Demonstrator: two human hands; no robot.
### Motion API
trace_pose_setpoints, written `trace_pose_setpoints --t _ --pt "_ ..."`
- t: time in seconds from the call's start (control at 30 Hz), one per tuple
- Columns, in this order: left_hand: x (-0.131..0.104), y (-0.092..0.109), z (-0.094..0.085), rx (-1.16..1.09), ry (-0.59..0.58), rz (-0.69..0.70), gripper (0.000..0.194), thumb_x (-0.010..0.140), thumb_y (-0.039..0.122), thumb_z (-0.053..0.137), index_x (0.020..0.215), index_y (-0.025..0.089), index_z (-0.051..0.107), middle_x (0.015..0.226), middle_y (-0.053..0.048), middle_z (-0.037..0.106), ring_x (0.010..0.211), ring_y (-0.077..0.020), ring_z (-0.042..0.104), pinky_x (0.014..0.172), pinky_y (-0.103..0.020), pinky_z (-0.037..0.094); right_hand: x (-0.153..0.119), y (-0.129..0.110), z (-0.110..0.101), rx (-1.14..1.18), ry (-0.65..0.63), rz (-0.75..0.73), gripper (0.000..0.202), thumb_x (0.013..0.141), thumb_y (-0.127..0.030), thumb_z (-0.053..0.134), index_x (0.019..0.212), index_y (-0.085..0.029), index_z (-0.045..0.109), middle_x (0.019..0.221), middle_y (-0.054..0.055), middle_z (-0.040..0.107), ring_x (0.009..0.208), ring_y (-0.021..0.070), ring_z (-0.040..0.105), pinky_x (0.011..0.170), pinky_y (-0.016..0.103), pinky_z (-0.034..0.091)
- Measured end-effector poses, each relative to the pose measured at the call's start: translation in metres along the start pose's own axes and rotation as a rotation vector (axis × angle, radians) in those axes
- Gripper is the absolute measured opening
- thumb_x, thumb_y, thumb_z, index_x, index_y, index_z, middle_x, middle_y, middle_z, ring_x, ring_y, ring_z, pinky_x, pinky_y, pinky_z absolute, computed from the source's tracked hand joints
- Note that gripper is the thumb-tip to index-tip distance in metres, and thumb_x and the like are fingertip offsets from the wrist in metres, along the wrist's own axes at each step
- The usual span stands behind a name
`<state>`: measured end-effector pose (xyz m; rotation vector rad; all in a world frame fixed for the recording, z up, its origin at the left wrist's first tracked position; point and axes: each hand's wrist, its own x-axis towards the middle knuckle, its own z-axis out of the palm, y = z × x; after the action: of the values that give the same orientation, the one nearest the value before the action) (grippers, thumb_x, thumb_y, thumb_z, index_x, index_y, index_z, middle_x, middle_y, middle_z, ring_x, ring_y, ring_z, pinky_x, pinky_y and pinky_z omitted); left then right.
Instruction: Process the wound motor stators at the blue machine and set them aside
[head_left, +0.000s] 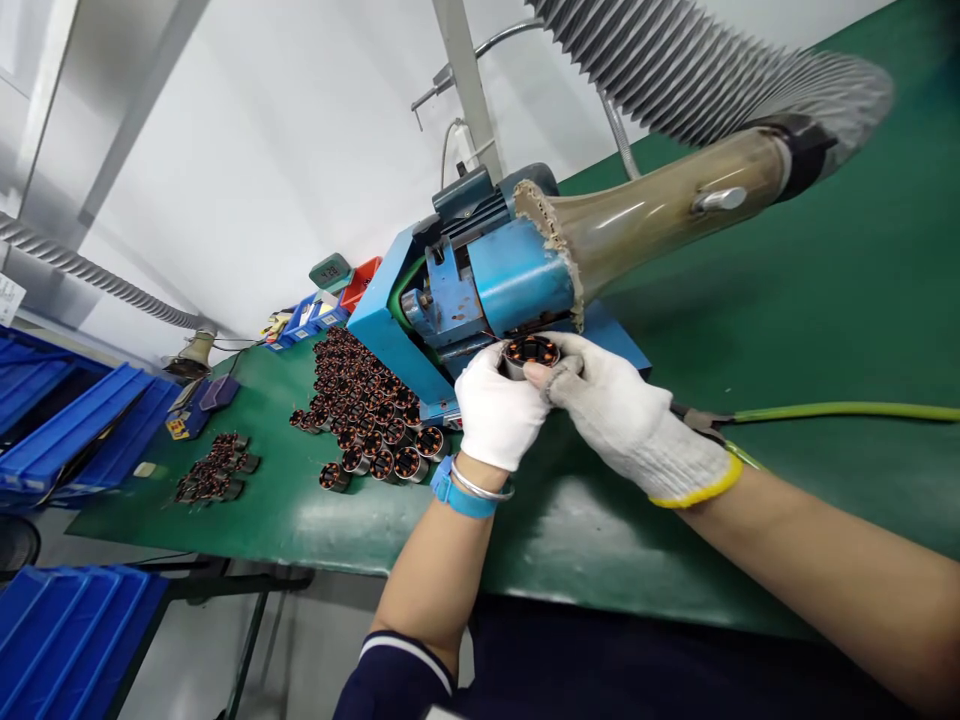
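Note:
Both hands wear white gloves and hold one round motor stator with copper windings (529, 352) between them, just in front of a blue machine (521, 280). My left hand (499, 405) grips the stator's left side, its fingers partly hidden behind it. My right hand (611, 400) wraps the right side, with a bare thumb tip against the stator's front. The stator's wound face points up. Many similar stators (367, 400) stand grouped on the green table (337, 530) left of the machine.
A clear duct (660, 225) and grey ribbed hose (675, 65) run right from the machine. Green-handled pliers (832, 410) lie by my right forearm. A smaller stator group (217, 470) stands farther left, near blue trays (82, 430). Small blue bins (304, 320) stand behind.

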<state>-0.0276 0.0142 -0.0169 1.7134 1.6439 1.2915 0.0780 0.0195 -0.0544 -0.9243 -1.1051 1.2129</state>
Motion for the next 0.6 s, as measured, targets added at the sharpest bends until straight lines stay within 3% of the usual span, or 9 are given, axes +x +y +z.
trace_pose_setpoints --t 0.2,0.43,0.53,0.6 --pt "0.001 -0.003 0.003 0.040 -0.010 0.011 0.022 0.073 0.025 0.082 0.092 0.018 0.073 0.090 -0.008 0.078 0.084 -0.0237 0.071 0.081 -0.035 0.059 0.001 -0.004 0.000 0.065 0.035 0.025 0.045 0.068 -0.045 0.080 0.106 -0.025 0.068 0.091 0.005 0.076 0.091 0.0279 0.073 0.086 0.041 0.064" --pt "-0.001 -0.001 0.010 -0.010 -0.055 0.002 0.029 0.071 0.024 0.085 0.097 0.018 0.075 0.101 -0.013 0.079 0.093 -0.0286 0.074 0.091 -0.043 0.060 -0.006 -0.006 -0.010 -0.048 0.075 0.048 0.054 0.071 -0.050 0.079 0.113 -0.020 0.064 0.098 0.010 0.075 0.098 0.0294 0.071 0.097 0.047 0.059" --pt "-0.018 0.004 -0.004 -0.187 -0.095 -0.043 0.038 0.065 0.030 0.093 0.096 0.018 0.076 0.101 -0.014 0.079 0.094 -0.0290 0.073 0.093 -0.044 0.059 -0.023 -0.006 -0.015 -0.166 0.063 -0.072 0.066 0.072 -0.064 0.083 0.117 -0.019 0.064 0.106 0.013 0.075 0.099 0.0314 0.072 0.094 0.047 0.060" --pt "-0.032 0.003 -0.021 -0.394 -0.142 -0.130 0.042 0.062 0.041 0.096 0.091 0.020 0.074 0.092 -0.010 0.078 0.087 -0.0272 0.072 0.090 -0.043 0.060 -0.035 -0.009 -0.017 -0.182 -0.057 -0.223 0.078 0.073 -0.082 0.077 0.120 -0.021 0.065 0.110 0.013 0.074 0.102 0.0330 0.072 0.090 0.046 0.062"
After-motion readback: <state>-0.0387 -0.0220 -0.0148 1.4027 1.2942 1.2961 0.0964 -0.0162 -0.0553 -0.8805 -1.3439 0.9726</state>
